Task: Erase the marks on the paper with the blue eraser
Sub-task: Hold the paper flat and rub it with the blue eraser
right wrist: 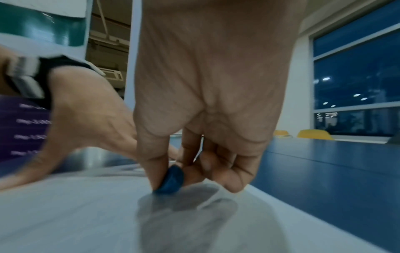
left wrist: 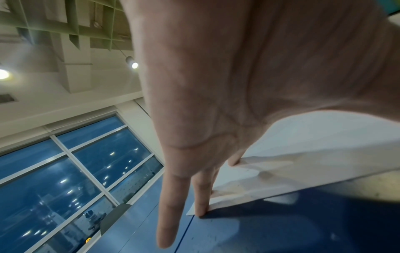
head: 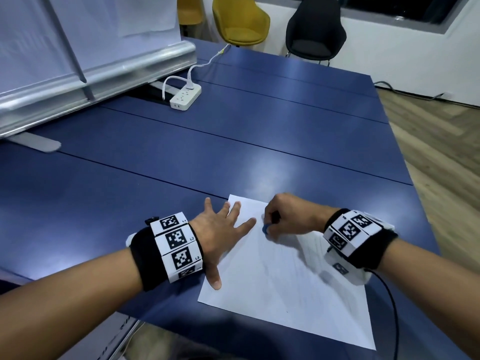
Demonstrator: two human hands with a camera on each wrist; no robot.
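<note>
A white sheet of paper [head: 285,287] lies on the blue table [head: 233,141], with faint grey pencil streaks across its middle. My left hand [head: 220,229] lies flat with fingers spread on the paper's left edge, pressing it down; in the left wrist view the left hand [left wrist: 216,119] has straight fingers touching the paper [left wrist: 303,171] at its far corner. My right hand [head: 285,216] pinches a small blue eraser [head: 265,228] against the paper near its far left part. The right wrist view shows the eraser [right wrist: 171,179] between thumb and fingers, its tip on the sheet [right wrist: 86,214].
A white power strip [head: 185,96] with a plugged cable sits far back on the table. A silver-framed whiteboard [head: 78,61] stands at the back left. Yellow chairs [head: 239,19] and a black chair [head: 315,29] stand beyond the table. The table's right edge drops to wooden floor [head: 441,152].
</note>
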